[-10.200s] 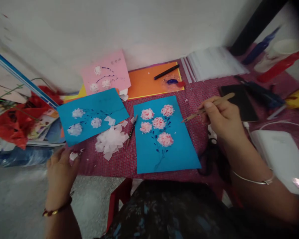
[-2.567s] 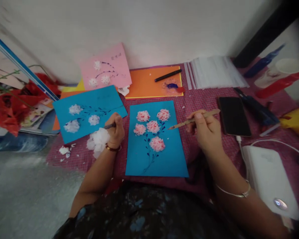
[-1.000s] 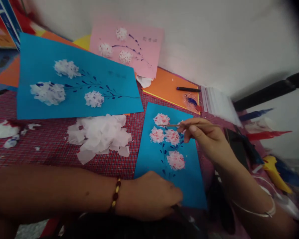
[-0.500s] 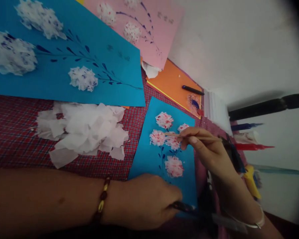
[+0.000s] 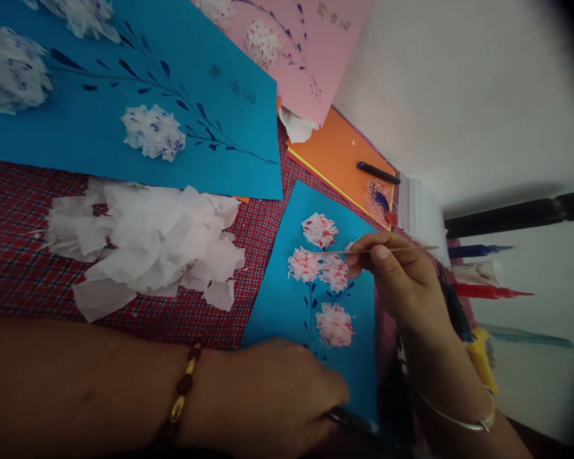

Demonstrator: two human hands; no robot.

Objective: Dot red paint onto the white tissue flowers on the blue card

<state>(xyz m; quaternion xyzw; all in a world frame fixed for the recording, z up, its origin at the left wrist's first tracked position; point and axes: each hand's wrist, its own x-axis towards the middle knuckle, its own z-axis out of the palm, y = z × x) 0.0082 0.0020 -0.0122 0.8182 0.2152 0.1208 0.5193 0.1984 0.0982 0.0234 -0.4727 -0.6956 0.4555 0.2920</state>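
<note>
My right hand (image 5: 397, 274), closed in a pinch, holds a thin wooden stick (image 5: 332, 252). The stick's tip touches or hovers just over a red-dabbed white tissue-paper flower (image 5: 303, 264) on a small blue sheet of paper (image 5: 280, 306); which of these, I cannot tell. Several such flowers and painted dark-blue leaves are on this sheet. My left hand (image 5: 287, 389), with its fingers curled, is over the sheet's lower part. It grips a dark, glossy, slim object (image 5: 351, 421), whose far end is blurred and whose kind I cannot make out.
Cut white tissue pieces (image 5: 167, 236) are heaped on the checked cloth (image 5: 14, 255). A larger blue flower picture (image 5: 172, 83) and a pink one (image 5: 306, 38) overlap above. A dark pen (image 5: 379, 173) lies on orange paper (image 5: 344, 140). Red (image 5: 492, 291) and blue tubes (image 5: 478, 250) are by the wall.
The stick now lies flatter, with more of its back end showing behind my right hand. The view has shifted slightly; my left hand stays over the sheet.
</note>
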